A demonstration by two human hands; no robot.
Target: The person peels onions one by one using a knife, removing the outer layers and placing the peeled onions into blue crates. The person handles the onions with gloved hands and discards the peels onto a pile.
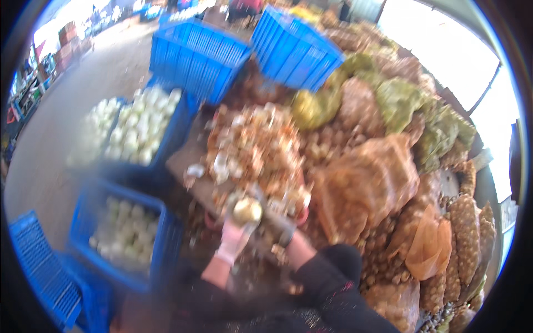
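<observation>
My left hand (pixel 235 239), in a pale glove with a dirty fingertip area, holds a round yellowish-white onion (pixel 247 210) just below the heap of skins. Close at its right side is my right hand (pixel 278 224) in a darker grey glove; its fingers are blurred, and whether a tool is in them cannot be made out. Behind both hands, a large pile of onion skins and scraps (pixel 254 145) lies over a board (pixel 187 162) and a reddish container rim (pixel 303 215).
Blue plastic crates of peeled onions (pixel 139 125) stand at the left, another crate (pixel 75 220) nearer me. Two blue crates (pixel 195 58) stand tilted at the back. Orange mesh sacks (pixel 362 183) and loose unpeeled onions (pixel 381 254) cover the right side.
</observation>
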